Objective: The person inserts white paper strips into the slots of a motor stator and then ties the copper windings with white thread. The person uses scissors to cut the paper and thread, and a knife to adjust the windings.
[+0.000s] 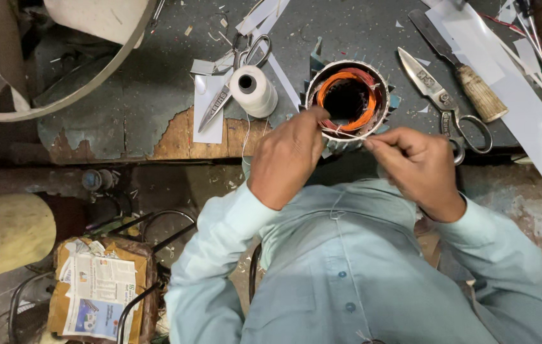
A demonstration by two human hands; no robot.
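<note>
Round metal motor stator with orange copper windings (pixel 348 97) sits at the dark worn counter (pixel 143 76) edge. Left hand (pixel 288 159) pinches white thread (pixel 345 134) against it; right hand (pixel 418 167) pulls that thread taut.

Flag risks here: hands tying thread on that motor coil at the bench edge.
1. The motor coil sits at the bench edge; a hard tug could pull it off.
2. The thread is taut between the left hand and right hand; it may snap or nick the orange windings.
3. The open scissors lie near the right hand; a sleeve could snag them.
</note>
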